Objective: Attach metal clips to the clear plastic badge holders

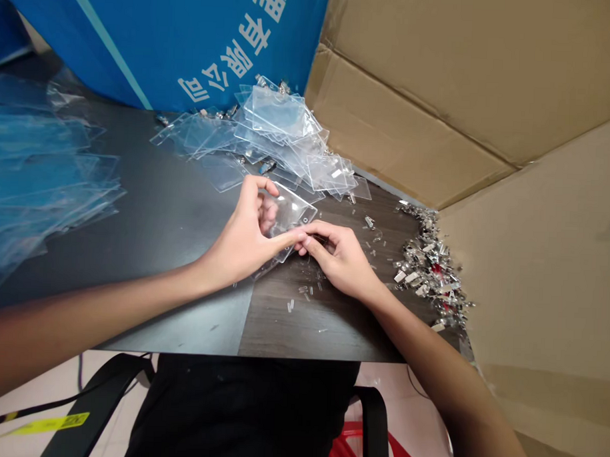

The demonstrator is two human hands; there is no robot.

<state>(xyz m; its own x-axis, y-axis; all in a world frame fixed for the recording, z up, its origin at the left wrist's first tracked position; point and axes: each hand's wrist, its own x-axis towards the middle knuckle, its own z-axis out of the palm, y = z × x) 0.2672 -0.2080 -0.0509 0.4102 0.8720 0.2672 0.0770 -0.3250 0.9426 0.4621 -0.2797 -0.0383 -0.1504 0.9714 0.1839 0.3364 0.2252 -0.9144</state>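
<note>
Cardboard carton flaps (440,80) stand along the far and right sides of the worktop (170,217), whose surface is black on the left and dark woodgrain on the right. A blue panel (141,43) stands at the far edge, its large white Chinese characters inverted in this view; the legible ones read 有限公司.

A loose stack of clear badge holders (47,173) lies at left, and a second pile of clear badge holders (283,134) lies at the far edge. The left hand (245,233) clamps one clear vinyl holder (290,214) above the worktop, between the two hands. Its long axis appears to run from lower left to upper right, tilted, with a small punched hole near the upper-right corner. The right hand (341,256) has its fingers drawn together at that holder's edge; any contents of that grip cannot be determined.

A heap of metal badge clips (428,259) lies at right. Small clear plastic strips (303,290) are scattered below the hands.
</note>
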